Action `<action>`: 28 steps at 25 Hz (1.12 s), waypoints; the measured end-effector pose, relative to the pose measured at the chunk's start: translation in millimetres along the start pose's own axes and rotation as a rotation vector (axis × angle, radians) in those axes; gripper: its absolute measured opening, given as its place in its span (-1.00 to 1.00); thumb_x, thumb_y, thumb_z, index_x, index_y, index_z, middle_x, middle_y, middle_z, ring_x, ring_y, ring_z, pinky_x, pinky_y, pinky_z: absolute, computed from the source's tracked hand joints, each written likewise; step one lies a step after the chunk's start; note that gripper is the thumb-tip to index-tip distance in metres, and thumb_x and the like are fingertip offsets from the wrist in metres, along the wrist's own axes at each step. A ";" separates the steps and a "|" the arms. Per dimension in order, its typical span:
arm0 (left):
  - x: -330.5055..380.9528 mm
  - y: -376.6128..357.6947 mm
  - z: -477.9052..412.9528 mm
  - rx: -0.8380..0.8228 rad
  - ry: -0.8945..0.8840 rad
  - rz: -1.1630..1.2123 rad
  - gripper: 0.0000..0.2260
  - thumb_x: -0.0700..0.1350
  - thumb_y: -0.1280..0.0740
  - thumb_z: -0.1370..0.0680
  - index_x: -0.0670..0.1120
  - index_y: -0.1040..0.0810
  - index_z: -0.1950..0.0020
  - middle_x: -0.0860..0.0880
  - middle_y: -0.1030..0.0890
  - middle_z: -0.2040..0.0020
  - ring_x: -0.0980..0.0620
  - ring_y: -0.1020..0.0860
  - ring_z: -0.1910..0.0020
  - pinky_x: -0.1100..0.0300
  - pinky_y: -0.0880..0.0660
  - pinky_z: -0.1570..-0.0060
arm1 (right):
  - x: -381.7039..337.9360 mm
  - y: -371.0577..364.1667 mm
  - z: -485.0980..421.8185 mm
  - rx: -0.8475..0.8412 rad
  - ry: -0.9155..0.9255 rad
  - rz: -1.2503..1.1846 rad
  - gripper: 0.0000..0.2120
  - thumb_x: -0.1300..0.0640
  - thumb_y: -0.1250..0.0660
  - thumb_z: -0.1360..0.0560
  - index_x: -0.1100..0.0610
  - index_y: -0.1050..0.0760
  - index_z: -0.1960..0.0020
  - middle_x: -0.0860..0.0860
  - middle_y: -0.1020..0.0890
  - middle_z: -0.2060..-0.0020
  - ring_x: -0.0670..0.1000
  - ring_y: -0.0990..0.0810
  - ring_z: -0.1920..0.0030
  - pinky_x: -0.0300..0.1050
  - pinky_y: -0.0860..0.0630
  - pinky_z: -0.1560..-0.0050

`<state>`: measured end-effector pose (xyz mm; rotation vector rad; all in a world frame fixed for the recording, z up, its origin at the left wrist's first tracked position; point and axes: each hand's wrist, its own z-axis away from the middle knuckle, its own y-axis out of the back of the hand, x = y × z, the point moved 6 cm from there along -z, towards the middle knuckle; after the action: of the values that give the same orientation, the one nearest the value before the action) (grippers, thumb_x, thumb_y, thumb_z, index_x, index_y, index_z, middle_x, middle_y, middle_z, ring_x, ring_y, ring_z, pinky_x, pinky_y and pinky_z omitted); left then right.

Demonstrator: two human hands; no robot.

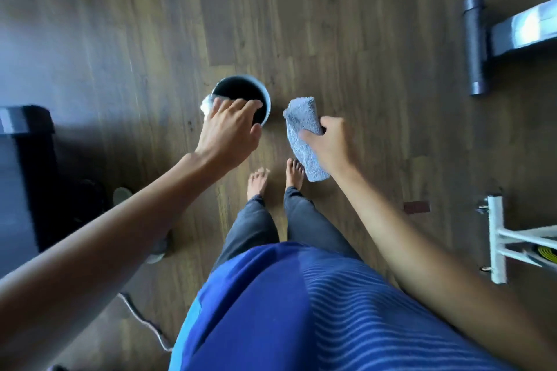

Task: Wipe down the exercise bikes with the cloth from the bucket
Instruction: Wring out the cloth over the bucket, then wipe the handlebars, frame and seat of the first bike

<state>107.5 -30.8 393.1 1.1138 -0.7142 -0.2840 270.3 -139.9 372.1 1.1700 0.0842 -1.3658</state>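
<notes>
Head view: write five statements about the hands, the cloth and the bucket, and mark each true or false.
1. The right hand grips a grey cloth. True.
2. The bucket stands on a table. False: it stands on the wooden floor.
3. The left hand is above the bucket, fingers stretched out. True.
4. The person wears shoes. False: the feet are bare.
5. The grey cloth lies inside the bucket. False: it hangs from the right hand, beside the bucket.

grey cloth (298,117) in right hand (328,144), beside bucket (241,78)
</notes>
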 end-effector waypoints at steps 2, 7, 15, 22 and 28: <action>38.5 16.6 1.1 0.003 -0.079 -0.002 -0.64 -0.07 -0.32 -0.54 -0.12 -0.53 -0.32 -0.17 -0.61 -0.19 -0.21 -0.51 -0.23 -0.06 -0.28 -0.36 | 1.9 31.9 27.7 0.087 -0.014 -0.018 -0.58 0.18 -0.45 -0.40 0.11 -0.22 0.42 0.05 -0.32 0.48 -0.05 -0.21 0.40 -0.08 -0.12 0.41; 130.0 26.6 -6.9 -0.086 -0.345 -0.020 -0.61 -0.04 -0.32 -0.58 -0.08 -0.48 -0.39 -0.12 -0.59 -0.26 -0.17 -0.51 -0.27 -0.01 -0.25 -0.37 | 22.1 103.3 84.6 0.359 -0.087 -0.027 -0.67 0.12 -0.46 -0.42 0.25 -0.40 0.36 0.02 -0.40 0.52 -0.02 -0.28 0.46 -0.16 -0.18 0.45; 318.0 -3.0 -9.9 -0.227 -0.811 -0.155 -0.64 -0.06 -0.30 -0.57 -0.04 -0.50 -0.37 -0.08 -0.59 -0.28 -0.14 -0.52 -0.25 0.03 -0.29 -0.37 | 114.8 215.0 176.7 0.851 -0.374 -0.186 -0.66 0.11 -0.45 -0.38 0.28 -0.38 0.36 0.21 -0.44 0.47 0.04 -0.28 0.46 -0.05 -0.21 0.40; 521.9 -67.2 31.9 -0.327 -1.175 -0.229 -0.63 -0.04 -0.29 -0.57 -0.03 -0.48 -0.38 -0.05 -0.59 -0.28 -0.14 -0.51 -0.26 0.06 -0.30 -0.31 | 231.0 315.4 272.9 1.133 -0.605 -0.355 -0.66 0.11 -0.45 -0.41 0.29 -0.39 0.34 0.16 -0.44 0.46 0.07 -0.36 0.39 -0.11 -0.21 0.43; 669.2 -122.4 69.5 -0.384 -1.286 -0.232 -0.63 -0.03 -0.29 -0.58 -0.06 -0.50 -0.37 -0.06 -0.60 -0.29 -0.11 -0.51 -0.28 0.03 -0.33 -0.32 | 325.2 401.7 331.2 1.232 -0.699 -0.398 -0.63 0.09 -0.47 -0.42 0.25 -0.39 0.37 0.05 -0.37 0.51 0.05 -0.33 0.38 -0.10 -0.23 0.42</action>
<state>578.8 -498.9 555.7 0.5337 -1.5611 -1.3391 491.2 -682.3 555.8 1.5888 -1.2345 -2.2044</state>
